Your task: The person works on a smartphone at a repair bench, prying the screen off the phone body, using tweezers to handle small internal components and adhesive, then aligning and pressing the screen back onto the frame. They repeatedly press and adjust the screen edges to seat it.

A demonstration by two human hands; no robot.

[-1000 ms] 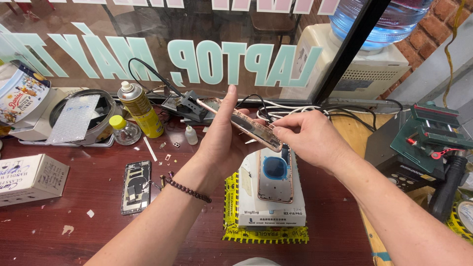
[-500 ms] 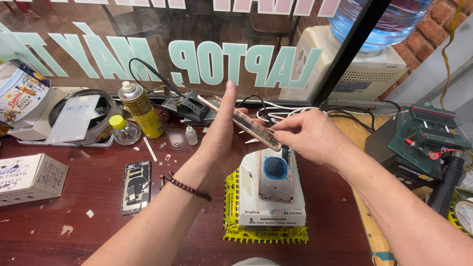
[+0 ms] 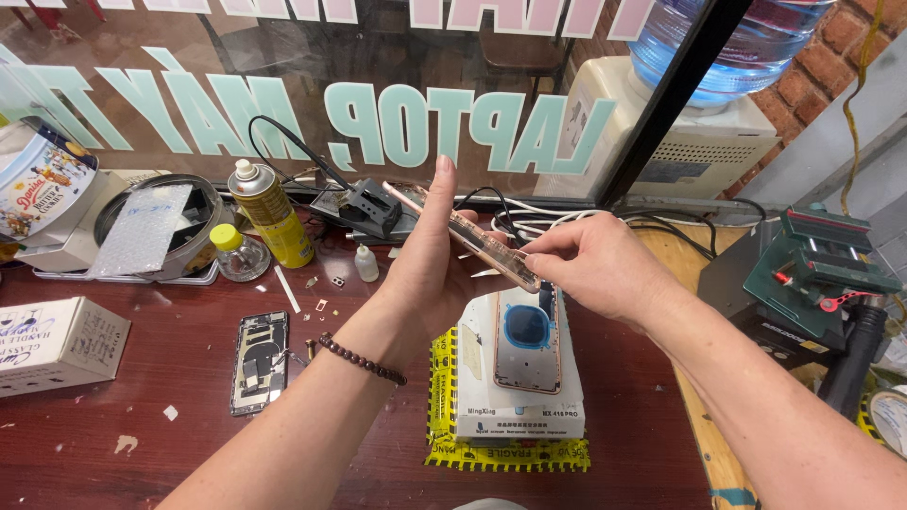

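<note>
My left hand (image 3: pixel 430 274) is raised upright with flat fingers, supporting a thin rose-gold phone frame (image 3: pixel 468 238) held edge-on above the bench. At the frame's lower right end, my right hand (image 3: pixel 590 267) pinches it with fingertips. Below both hands a white box (image 3: pixel 515 416) stands on a yellow mat (image 3: pixel 439 416), and a phone back housing (image 3: pixel 526 342) with a blue ring lies on top of the box. A beaded bracelet circles my left wrist.
An opened phone body (image 3: pixel 258 362) lies on the dark red table (image 3: pixel 189 444). A yellow spray can (image 3: pixel 270 213), small bottles, a cardboard box (image 3: pixel 57 345), a round tin (image 3: pixel 179 222), cables, a green tool (image 3: pixel 822 269) and a glass window surround the work area.
Both hands and the phone frame stay almost in place; my right hand's fingertips have shifted slightly along the frame's lower end.
</note>
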